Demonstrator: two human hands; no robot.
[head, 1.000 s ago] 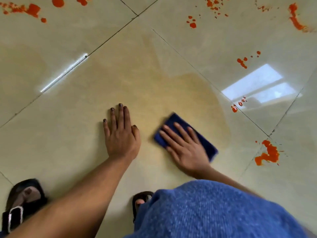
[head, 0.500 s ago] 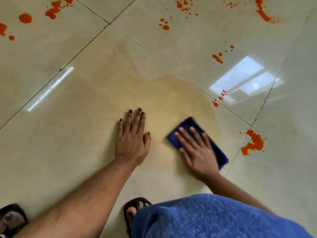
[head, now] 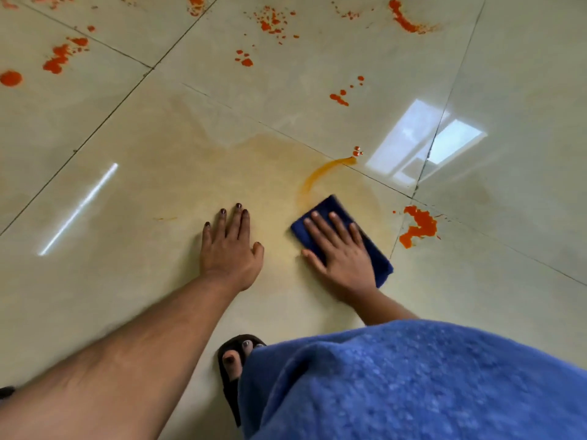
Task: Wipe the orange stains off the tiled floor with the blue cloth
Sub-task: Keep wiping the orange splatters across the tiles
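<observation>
Two hands work our tiled floor [head: 133, 296]: our right hand [head: 343, 252] presses flat on the folded blue cloth [head: 376, 258], its long axis running from upper left to lower right, beside orange stains [head: 418, 225]; our left hand [head: 230, 249] rests open, gripping nothing. No writing shows.

You are looking at an indoor room, most likely in a home. The floor [head: 158, 296] is laid with large glossy cream tiles separated by thin dark grout lines [head: 104, 119]. The polished surface reflects a bright window [head: 422, 144] and a long tube light [head: 79, 208]. A black open-toed sandal [head: 233, 350] on the person's foot suits domestic premises. The type of room cannot be determined.
</observation>
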